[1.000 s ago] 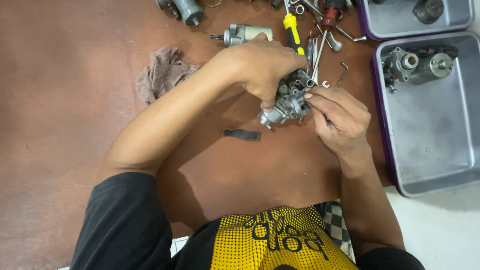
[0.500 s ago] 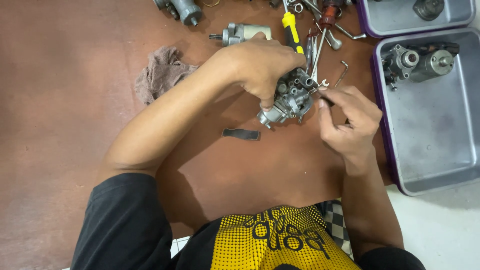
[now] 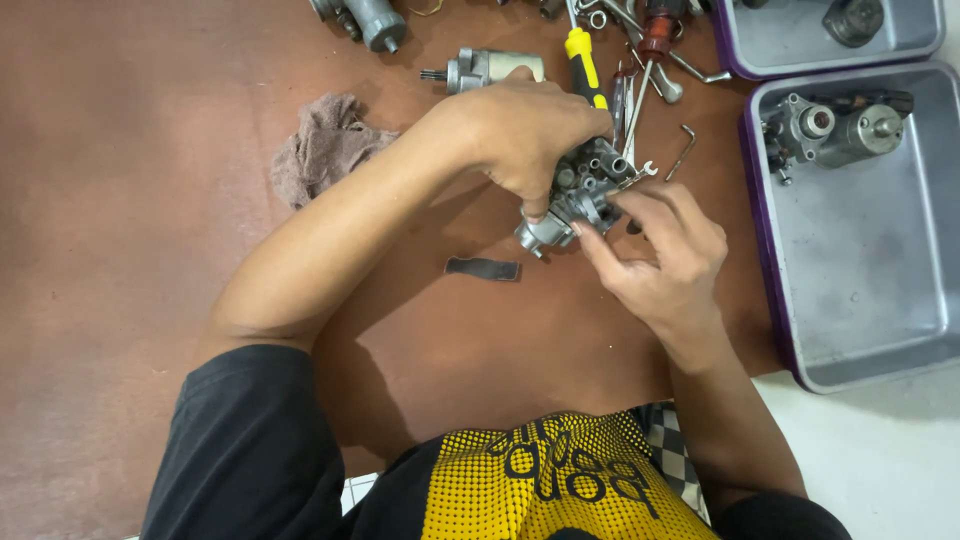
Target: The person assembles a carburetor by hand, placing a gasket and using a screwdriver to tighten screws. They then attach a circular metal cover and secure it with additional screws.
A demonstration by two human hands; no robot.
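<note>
While the person sits over the brown mat (image 3: 120, 300), nearest lies a flat dark strip (image 3: 484, 268), matte and rectangular. Just beyond it the right hand (image 3: 665, 255) pinches the side of a carburetor (image 3: 578, 195), a lumpy cast-metal body of dull grey with round ports, its fingers closed on it. The left hand (image 3: 525, 135) wraps over the top, grip closed on the same part, holding it just above the mat. To the right sits a smooth steel tray (image 3: 880, 300) with a purple rim. Farther left a crumpled, fuzzy grey-brown rag (image 3: 320, 145) lies. Beyond are a yellow-handled screwdriver (image 3: 582, 60), an angled hex key (image 3: 682, 150) and a cylindrical starter motor (image 3: 490, 68).
</note>
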